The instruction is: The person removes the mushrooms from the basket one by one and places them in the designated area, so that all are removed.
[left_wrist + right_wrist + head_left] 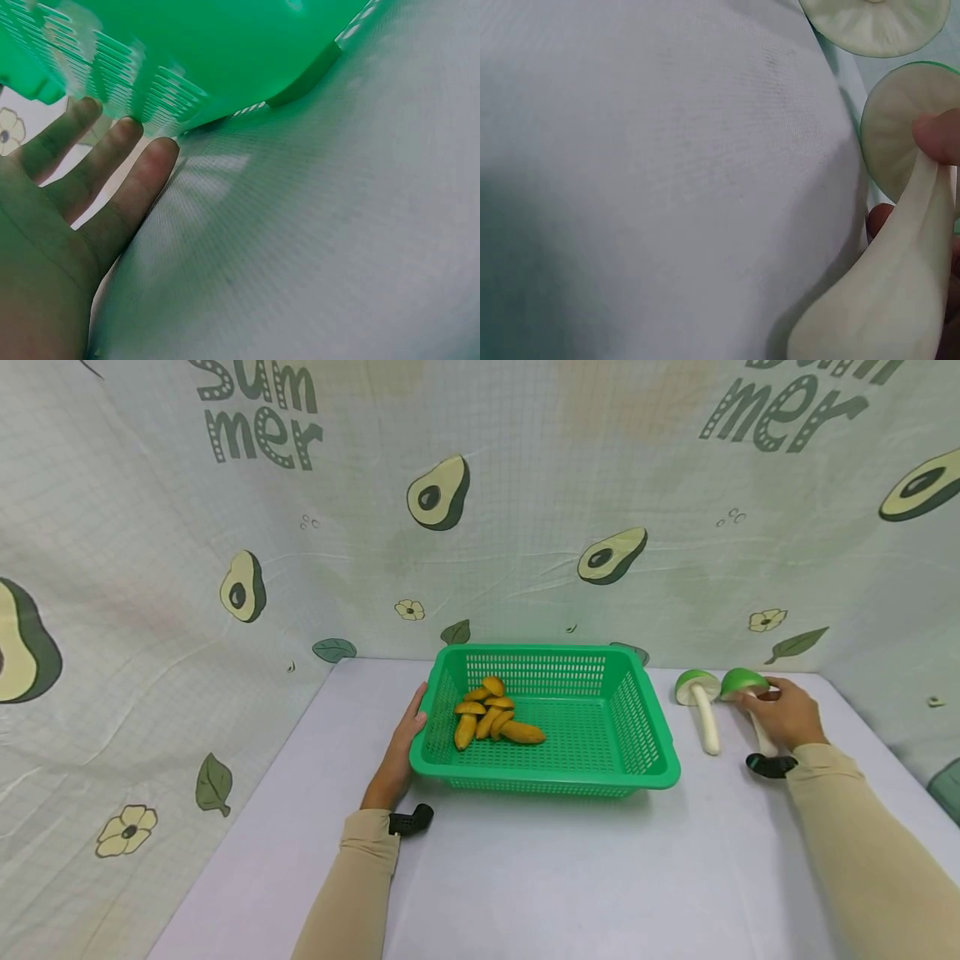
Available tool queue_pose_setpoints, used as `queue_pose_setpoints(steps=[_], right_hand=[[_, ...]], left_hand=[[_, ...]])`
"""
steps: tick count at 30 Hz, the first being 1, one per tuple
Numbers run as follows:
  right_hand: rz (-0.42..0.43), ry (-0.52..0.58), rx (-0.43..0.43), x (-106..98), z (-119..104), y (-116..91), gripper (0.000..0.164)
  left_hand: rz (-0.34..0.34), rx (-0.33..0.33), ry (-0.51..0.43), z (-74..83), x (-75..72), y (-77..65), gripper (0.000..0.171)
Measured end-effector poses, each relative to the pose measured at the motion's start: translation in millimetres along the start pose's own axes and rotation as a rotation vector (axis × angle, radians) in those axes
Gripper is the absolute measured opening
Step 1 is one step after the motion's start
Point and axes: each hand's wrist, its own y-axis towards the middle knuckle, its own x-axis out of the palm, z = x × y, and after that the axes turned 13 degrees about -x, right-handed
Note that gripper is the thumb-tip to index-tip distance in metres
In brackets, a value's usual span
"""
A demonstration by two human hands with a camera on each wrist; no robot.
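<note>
My left hand rests along the left side of a green plastic basket, its fingers extended. In the left wrist view, straight fingertips reach the slotted basket wall. Several yellow-brown toy mushrooms lie in the left part of the basket. At the right of the table, my right hand pinches a toy mushroom with a green cap and a white stem. The thumb presses the stem just under the cap. A second green-capped mushroom lies just left of it.
The white-covered table ends at a hanging cloth backdrop printed with avocados and leaves. Another cloth stretch hangs along the left side. Dark wrist cameras are worn on both wrists.
</note>
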Motion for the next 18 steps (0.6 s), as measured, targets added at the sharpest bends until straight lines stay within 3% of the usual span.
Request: queue_pose_setpoints(steps=[11,18], right_hand=[[-0.021,0.016,0.032,-2.0,-2.3,-1.6,0.093],[-0.039,0.013,-0.007,1.0,1.1,-1.6,0.094]], left_hand=[[-0.007,0.011,-0.006,0.2,0.6,0.1,0.054],[0.002,0.005,-0.008,0.9,1.0,-0.7,0.054]])
